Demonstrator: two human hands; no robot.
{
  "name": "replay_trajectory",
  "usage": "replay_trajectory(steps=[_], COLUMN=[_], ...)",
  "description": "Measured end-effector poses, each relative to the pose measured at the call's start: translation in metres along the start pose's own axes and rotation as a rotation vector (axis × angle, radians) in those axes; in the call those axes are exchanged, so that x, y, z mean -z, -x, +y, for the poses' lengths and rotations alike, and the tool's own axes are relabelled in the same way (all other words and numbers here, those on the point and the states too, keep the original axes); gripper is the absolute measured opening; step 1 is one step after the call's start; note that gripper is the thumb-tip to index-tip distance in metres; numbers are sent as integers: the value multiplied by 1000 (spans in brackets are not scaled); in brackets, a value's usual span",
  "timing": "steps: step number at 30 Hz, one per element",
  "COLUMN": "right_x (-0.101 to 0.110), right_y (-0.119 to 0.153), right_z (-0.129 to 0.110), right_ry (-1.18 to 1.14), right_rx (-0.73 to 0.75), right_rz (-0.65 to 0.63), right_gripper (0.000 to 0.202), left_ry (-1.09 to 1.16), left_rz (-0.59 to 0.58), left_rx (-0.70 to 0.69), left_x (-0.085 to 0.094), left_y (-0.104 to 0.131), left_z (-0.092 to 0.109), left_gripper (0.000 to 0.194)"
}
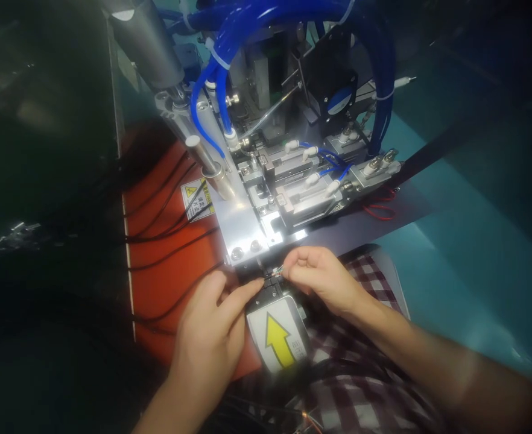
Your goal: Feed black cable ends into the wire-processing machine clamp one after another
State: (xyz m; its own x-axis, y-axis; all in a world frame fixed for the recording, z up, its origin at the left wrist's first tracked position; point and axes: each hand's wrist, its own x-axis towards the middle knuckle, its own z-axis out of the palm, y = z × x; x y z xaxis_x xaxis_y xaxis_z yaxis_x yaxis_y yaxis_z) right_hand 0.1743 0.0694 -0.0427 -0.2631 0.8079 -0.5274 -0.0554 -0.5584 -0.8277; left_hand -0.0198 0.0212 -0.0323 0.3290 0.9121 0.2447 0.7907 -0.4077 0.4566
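Orange surface [155,254], thin wires [278,272] in fingers [297,269]

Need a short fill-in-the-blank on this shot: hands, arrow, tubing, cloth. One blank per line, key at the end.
The hand that pinches the thin wires is the person's ____ one.
The arrow on the white label is coloured ____.
The thick bundled tubes arching over the machine are coloured ____.
The cloth at the lower right has a ____ pattern.

Missing words: right; yellow; blue; checked.
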Motion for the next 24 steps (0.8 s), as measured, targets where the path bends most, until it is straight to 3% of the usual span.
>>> replay_trajectory(steps=[8,14,24], right_x=[-7,-10,2], right_y=[5,6,12], right_z=[6,16,19], right_ry=[65,255,129], right_rx=[156,373,265], right_rz=[137,229,128], right_gripper=[7,7,12], left_ry=[14,14,22], left_rz=[7,0,10], left_rx=[0,7,5], left_x=[-1,-2,-1], left_y=[1,0,1], left_z=[0,-1,-1], left_gripper=[31,32,31])
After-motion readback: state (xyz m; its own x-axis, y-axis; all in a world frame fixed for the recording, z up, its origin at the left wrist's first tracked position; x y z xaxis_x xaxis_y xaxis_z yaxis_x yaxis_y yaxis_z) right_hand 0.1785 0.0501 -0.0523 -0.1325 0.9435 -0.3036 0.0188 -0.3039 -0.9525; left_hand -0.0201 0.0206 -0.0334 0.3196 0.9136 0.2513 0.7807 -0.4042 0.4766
